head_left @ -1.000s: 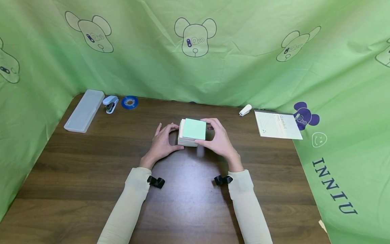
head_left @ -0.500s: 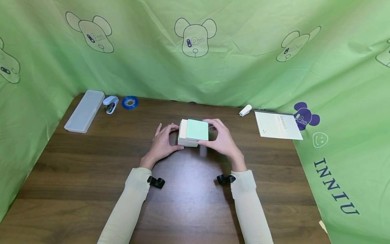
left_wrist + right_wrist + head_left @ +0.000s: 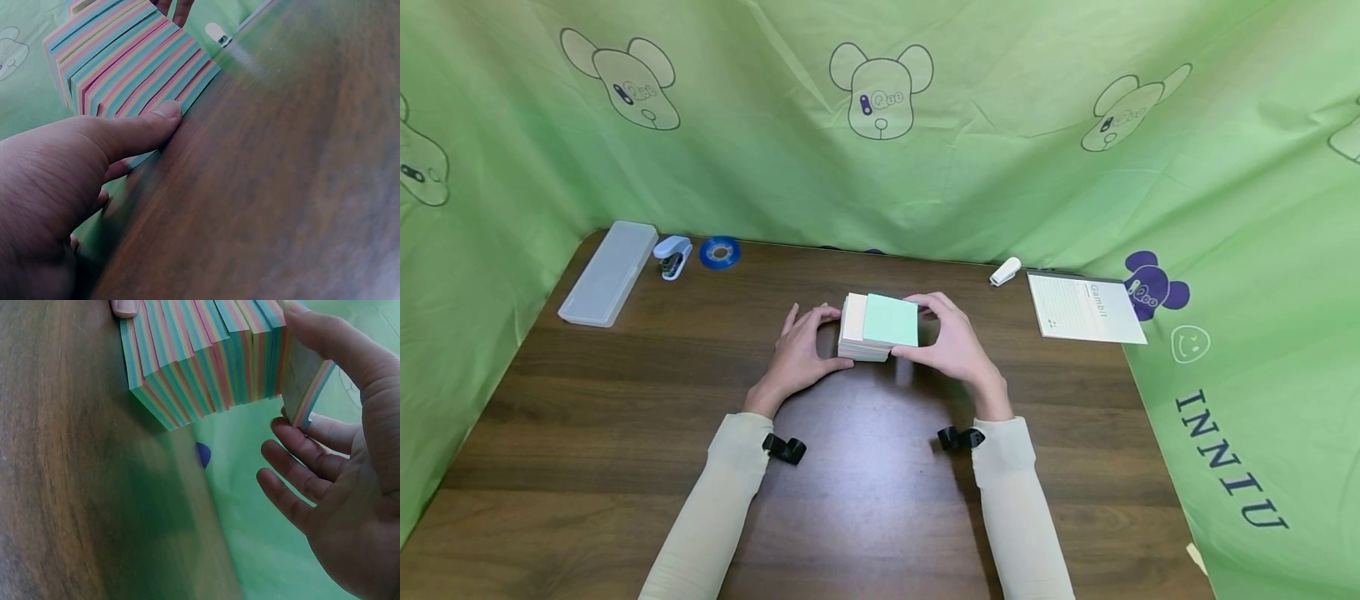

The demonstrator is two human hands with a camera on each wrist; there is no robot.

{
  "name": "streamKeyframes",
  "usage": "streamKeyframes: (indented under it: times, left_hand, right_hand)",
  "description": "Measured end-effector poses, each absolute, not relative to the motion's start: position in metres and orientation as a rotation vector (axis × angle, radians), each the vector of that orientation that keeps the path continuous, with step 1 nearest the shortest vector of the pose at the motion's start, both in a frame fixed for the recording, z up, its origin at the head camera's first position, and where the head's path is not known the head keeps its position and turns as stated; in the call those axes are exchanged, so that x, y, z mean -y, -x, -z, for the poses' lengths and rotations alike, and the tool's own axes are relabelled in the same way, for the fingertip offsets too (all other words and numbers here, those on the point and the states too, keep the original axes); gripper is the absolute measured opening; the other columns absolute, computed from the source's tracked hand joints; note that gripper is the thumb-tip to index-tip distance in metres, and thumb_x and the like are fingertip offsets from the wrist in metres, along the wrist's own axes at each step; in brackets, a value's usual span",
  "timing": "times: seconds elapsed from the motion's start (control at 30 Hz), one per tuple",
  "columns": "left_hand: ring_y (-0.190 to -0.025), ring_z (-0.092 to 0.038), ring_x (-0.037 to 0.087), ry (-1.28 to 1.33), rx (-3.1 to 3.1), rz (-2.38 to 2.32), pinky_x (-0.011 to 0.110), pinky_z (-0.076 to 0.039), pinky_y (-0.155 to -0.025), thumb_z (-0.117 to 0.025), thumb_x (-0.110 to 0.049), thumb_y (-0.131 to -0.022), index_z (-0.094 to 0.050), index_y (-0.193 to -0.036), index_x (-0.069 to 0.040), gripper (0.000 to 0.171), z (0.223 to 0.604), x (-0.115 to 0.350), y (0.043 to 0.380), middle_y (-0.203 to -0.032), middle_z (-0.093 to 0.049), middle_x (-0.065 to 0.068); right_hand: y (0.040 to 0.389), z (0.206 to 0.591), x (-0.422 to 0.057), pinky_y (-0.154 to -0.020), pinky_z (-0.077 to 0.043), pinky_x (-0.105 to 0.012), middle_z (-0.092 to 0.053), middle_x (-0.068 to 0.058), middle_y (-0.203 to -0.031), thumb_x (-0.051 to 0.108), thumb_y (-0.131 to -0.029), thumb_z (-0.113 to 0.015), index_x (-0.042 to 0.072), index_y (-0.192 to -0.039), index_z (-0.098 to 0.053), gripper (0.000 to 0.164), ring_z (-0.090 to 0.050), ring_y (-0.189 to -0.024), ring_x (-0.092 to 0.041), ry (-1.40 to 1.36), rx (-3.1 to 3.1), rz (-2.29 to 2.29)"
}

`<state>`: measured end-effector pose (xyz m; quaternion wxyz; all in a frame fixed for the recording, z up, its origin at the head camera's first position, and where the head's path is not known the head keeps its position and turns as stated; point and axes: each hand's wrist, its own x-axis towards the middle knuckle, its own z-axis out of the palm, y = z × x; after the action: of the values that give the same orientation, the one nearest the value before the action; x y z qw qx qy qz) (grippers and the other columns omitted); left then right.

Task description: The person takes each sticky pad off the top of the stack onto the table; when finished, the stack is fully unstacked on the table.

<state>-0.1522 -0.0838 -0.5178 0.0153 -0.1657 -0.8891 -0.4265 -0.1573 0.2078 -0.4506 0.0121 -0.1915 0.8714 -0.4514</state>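
A stack of sticky note pads stands on the brown table, its sides striped pink, yellow, blue and green in both wrist views. At its left is my left hand, gripping the base between the thumb on the near side and fingers at the far side. In the left wrist view that thumb presses low on the striped side. My right hand pinches the mint-green top pad by its near and far edges. This pad juts out past the stack's right side, uncovering a peach strip. From the right wrist its pale underside shows.
Along the back left lie a translucent case, a light-blue stapler and a blue tape roll. A small white object and a white notepad are at the back right. A green curtain borders the table.
My right hand has slid the mint-green top pad a little to the right, so more of the peach strip shows. The left hand and the stack beneath have stayed in place.
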Motion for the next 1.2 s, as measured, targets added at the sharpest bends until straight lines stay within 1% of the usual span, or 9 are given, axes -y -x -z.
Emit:
streamKeyframes:
  times: [0.13,0.33,0.63,0.73,0.83,1.0,1.07,1.2]
  left_hand:
    - [-0.153,-0.052,0.032,0.511,2.772,1.333,0.048,-0.001,-0.14,-0.104,-0.024,-0.079,-0.055,-0.15,-0.005,0.088,0.518,0.084,0.152,-0.149,-0.067,0.016]
    - [-0.152,-0.052,0.031,0.507,2.773,1.328,0.048,-0.001,-0.141,-0.104,-0.023,-0.079,-0.055,-0.149,-0.005,0.088,0.52,0.084,0.153,-0.148,-0.067,0.015]
    - [-0.15,-0.054,0.032,0.516,2.771,1.325,0.049,-0.001,-0.141,-0.104,-0.023,-0.079,-0.053,-0.151,-0.005,0.09,0.523,0.081,0.153,-0.149,-0.067,0.015]
    - [-0.15,-0.055,0.032,0.513,2.768,1.325,0.049,-0.002,-0.141,-0.104,-0.023,-0.079,-0.053,-0.151,-0.005,0.09,0.522,0.082,0.152,-0.149,-0.067,0.016]
    - [-0.15,-0.054,0.032,0.508,2.771,1.326,0.048,-0.001,-0.141,-0.104,-0.023,-0.08,-0.053,-0.151,-0.005,0.09,0.522,0.083,0.152,-0.15,-0.067,0.015]
    - [-0.15,-0.055,0.032,0.507,2.767,1.329,0.048,-0.002,-0.141,-0.104,-0.024,-0.079,-0.053,-0.15,-0.005,0.089,0.522,0.084,0.153,-0.149,-0.067,0.015]
    - [-0.15,-0.054,0.032,0.507,2.767,1.332,0.048,-0.002,-0.141,-0.104,-0.024,-0.079,-0.053,-0.15,-0.005,0.089,0.522,0.084,0.153,-0.148,-0.067,0.015]
    - [-0.153,-0.052,0.032,0.507,2.764,1.338,0.047,-0.002,-0.141,-0.104,-0.024,-0.08,-0.054,-0.149,-0.004,0.088,0.522,0.084,0.153,-0.147,-0.067,0.015]
  right_hand:
    - [0.16,0.453,-0.21,-0.111,-0.054,-0.051,-0.066,-0.011,-0.135,0.015,-0.078,-0.103,0.006,-0.143,-0.068,0.074,-0.064,-0.122,-0.031,0.575,-2.678,1.51]
    - [0.163,0.458,-0.217,-0.111,-0.053,-0.055,-0.066,-0.016,-0.132,0.006,-0.076,-0.102,0.004,-0.143,-0.069,0.075,-0.064,-0.119,-0.035,0.567,-2.646,1.632]
    - [0.166,0.463,-0.23,-0.113,-0.048,-0.065,-0.062,-0.027,-0.138,-0.005,-0.077,-0.096,-0.005,-0.149,-0.062,0.08,-0.059,-0.122,-0.042,0.513,-2.609,1.752]
    - [0.169,0.466,-0.234,-0.113,-0.048,-0.063,-0.062,-0.026,-0.138,-0.005,-0.079,-0.096,-0.004,-0.149,-0.062,0.078,-0.059,-0.122,-0.04,0.49,-2.614,1.761]
    - [0.173,0.469,-0.237,-0.113,-0.05,-0.057,-0.062,-0.023,-0.138,-0.004,-0.081,-0.095,-0.001,-0.149,-0.063,0.075,-0.06,-0.122,-0.035,0.466,-2.616,1.774]
    - [0.18,0.47,-0.242,-0.113,-0.052,-0.048,-0.06,-0.019,-0.138,-0.004,-0.083,-0.093,-0.001,-0.149,-0.063,0.073,-0.059,-0.122,-0.028,0.438,-2.609,1.79]
    - [0.183,0.47,-0.245,-0.113,-0.052,-0.048,-0.059,-0.019,-0.139,-0.004,-0.084,-0.093,-0.001,-0.151,-0.061,0.074,-0.06,-0.122,-0.028,0.42,-2.61,1.78]
    - [0.189,0.474,-0.251,-0.112,-0.053,-0.053,-0.056,-0.022,-0.14,-0.001,-0.085,-0.094,-0.001,-0.154,-0.059,0.077,-0.062,-0.12,-0.036,0.388,-2.635,1.714]
